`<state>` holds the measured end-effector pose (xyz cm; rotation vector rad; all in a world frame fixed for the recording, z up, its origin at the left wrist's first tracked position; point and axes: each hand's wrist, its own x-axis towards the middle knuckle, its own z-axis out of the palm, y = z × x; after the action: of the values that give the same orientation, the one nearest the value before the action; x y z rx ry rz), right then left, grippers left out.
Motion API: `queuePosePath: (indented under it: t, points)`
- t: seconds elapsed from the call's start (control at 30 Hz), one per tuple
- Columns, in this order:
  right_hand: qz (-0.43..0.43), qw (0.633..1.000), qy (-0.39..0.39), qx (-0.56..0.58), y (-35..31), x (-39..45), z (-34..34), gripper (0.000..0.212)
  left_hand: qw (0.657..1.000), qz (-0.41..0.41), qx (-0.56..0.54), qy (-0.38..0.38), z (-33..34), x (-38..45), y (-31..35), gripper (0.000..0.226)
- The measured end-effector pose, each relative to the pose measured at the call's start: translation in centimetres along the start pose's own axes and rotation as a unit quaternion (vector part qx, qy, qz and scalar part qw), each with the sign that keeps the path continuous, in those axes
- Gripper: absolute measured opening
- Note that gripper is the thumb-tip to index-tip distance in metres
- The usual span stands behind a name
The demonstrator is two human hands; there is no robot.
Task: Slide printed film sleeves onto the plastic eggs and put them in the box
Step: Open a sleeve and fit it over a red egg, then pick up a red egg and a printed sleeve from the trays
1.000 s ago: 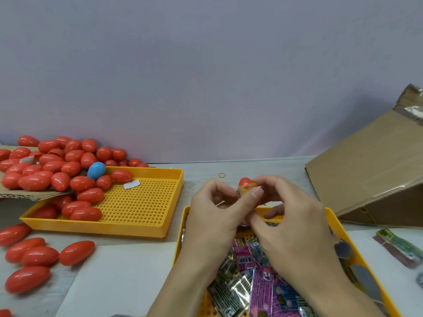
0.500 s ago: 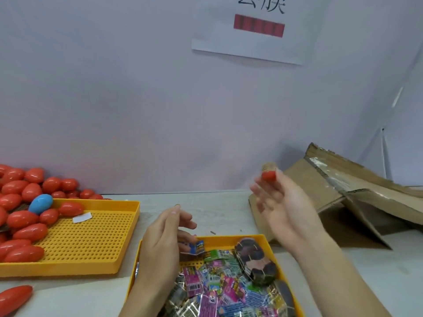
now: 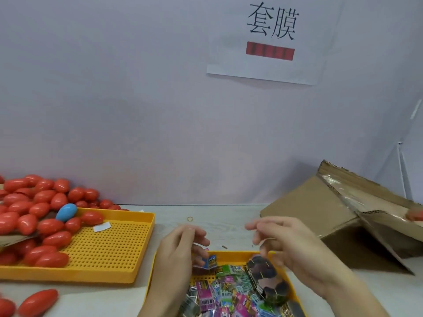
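The left hand (image 3: pixel 180 250) hovers at lower centre over the near tray (image 3: pixel 231 255), fingers curled round a blue sleeve (image 3: pixel 211 263). The right hand (image 3: pixel 290 245), blurred, hangs just right of it with loose fingers, holding nothing. Loose sleeves (image 3: pixel 224 291) fill that tray. Red eggs (image 3: pixel 43 216) pile at left on the far tray (image 3: pixel 109 248). The box (image 3: pixel 320 216) lies at right; one egg (image 3: pixel 415 215) shows at its edge.
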<state>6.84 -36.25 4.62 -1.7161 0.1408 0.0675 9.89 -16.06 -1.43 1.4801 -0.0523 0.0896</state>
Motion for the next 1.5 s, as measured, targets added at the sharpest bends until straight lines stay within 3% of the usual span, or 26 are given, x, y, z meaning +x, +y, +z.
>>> queuePosePath:
  t: [0.1, 0.2, 0.33, 0.4, 0.47, 0.53, 0.6, 0.73, 0.97, 1.0, 1.07, 1.23, 1.33, 1.4, 1.5]
  points:
    - [-0.016, 0.986, -0.084, -0.141, 0.8, -0.6, 3.0, 0.024, 0.996, 0.006, 0.088, -0.014, 0.1, -0.2, 0.9, 0.026]
    - [-0.057, 0.971, -0.096, -0.211, 1.0, -0.6, 4.8, 0.025, 0.977, 0.024, 0.208, -0.037, -0.6, -0.3, 1.7, 0.023]
    - [-0.107, 0.963, -0.091, -0.229, 2.0, -0.3, 5.8, 0.026, 0.945, 0.050, 0.320, 0.038, -4.6, 1.3, 3.0, 0.021]
    - [-0.124, 0.958, -0.086, -0.246, 2.8, 0.1, 6.0, 0.022, 0.900, 0.056, 0.421, 0.101, -7.6, 2.9, 3.3, 0.015]
    - [-0.139, 0.957, -0.087, -0.240, 3.4, 0.5, 6.0, 0.022, 0.818, 0.038, 0.556, 0.143, -10.3, 4.9, 3.3, 0.012]
    - [-0.147, 0.957, -0.093, -0.233, 3.9, 0.8, 6.0, 0.026, 0.725, 0.005, 0.675, 0.139, -12.4, 6.9, 3.3, 0.016]
    - [-0.147, 0.958, -0.094, -0.227, 4.2, 0.9, 5.8, 0.028, 0.654, -0.024, 0.750, 0.094, -13.7, 8.5, 3.5, 0.029]
    - [-0.147, 0.961, -0.069, -0.223, 4.6, 1.2, 5.2, 0.026, 0.585, -0.053, 0.809, 0.023, -15.1, 10.9, 3.6, 0.050]
    - [-0.173, 0.961, -0.036, -0.212, 4.8, 1.4, 4.6, 0.026, 0.512, -0.006, 0.859, 0.000, -14.8, 10.8, 4.7, 0.035]
    - [-0.179, 0.961, -0.031, -0.209, 4.8, 1.4, 4.6, 0.026, 0.523, 0.007, 0.852, 0.006, -14.3, 10.5, 5.3, 0.029]
    - [-0.186, 0.959, -0.026, -0.211, 5.0, 1.5, 4.5, 0.027, 0.583, 0.033, 0.812, 0.017, -12.8, 9.6, 6.4, 0.018]
    - [-0.191, 0.950, -0.053, -0.240, 5.4, 1.3, 4.5, 0.023, 0.819, 0.108, 0.562, 0.053, -6.5, 5.6, 8.1, 0.021]
    - [-0.203, 0.944, -0.076, -0.248, 5.3, 1.1, 4.7, 0.021, 0.943, 0.063, 0.323, 0.051, -2.5, 2.4, 6.6, 0.018]
    - [-0.213, 0.937, -0.083, -0.262, 5.4, 1.0, 4.9, 0.019, 0.988, 0.018, 0.138, 0.059, -0.6, 0.6, 4.4, 0.013]
    - [-0.235, 0.937, -0.062, -0.252, 5.7, 1.3, 5.0, 0.018, 0.996, -0.044, -0.031, 0.077, 0.8, -1.5, 1.5, 0.011]
